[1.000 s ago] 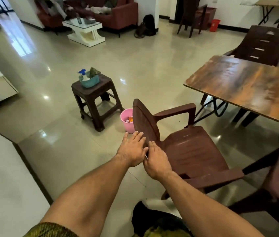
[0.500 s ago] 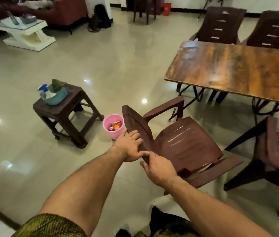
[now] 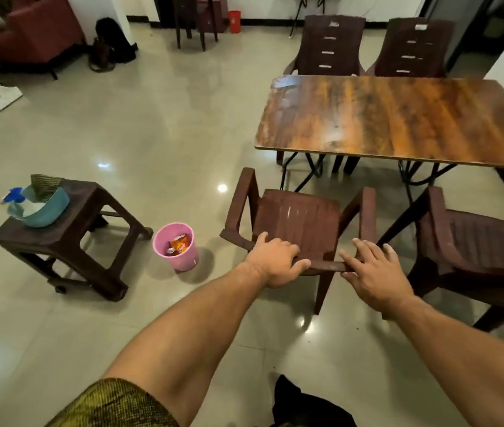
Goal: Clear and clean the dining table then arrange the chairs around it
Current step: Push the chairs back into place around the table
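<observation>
Across a wide, glossy tiled floor [image 3: 152, 124], I judge the chair-arranging step to be in hand. The wood-grain dining table [image 3: 398, 118] stands with a bare top, so clearing and wiping look finished. The far-left chair [image 3: 331, 44] and far-right chair [image 3: 414, 47] sit at its far long edge. On the near side, a second armchair [image 3: 476, 241] stands angled just beside the brown plastic armchair [image 3: 300, 220] I am handling. That armchair faces the table squarely, its seat front apart from the near edge and not yet under the top. Off to the left, a dark plastic stool [image 3: 90, 241] carries a teal basin [image 3: 50, 214] holding a spray bottle [image 3: 16, 200]. A pink waste bin [image 3: 179, 251] stands between the stool and the armchair, near the armchair's left side. My left hand [image 3: 275, 260] grasps the back's top rail, fingers over it and thumb curled beneath. My right hand [image 3: 374, 269] lies on the rail's right end with its fingers spread and released. I cannot tell whether that thumb hooks under. The next move, as I read it, calls for a straight push forward. The armrests must stay off the black metal table legs [image 3: 306, 171] and the neighbouring armchair, where room is tight. The floor to the left is open as far as the bin. Whether the armrests pass under the table edge, I cannot tell.
</observation>
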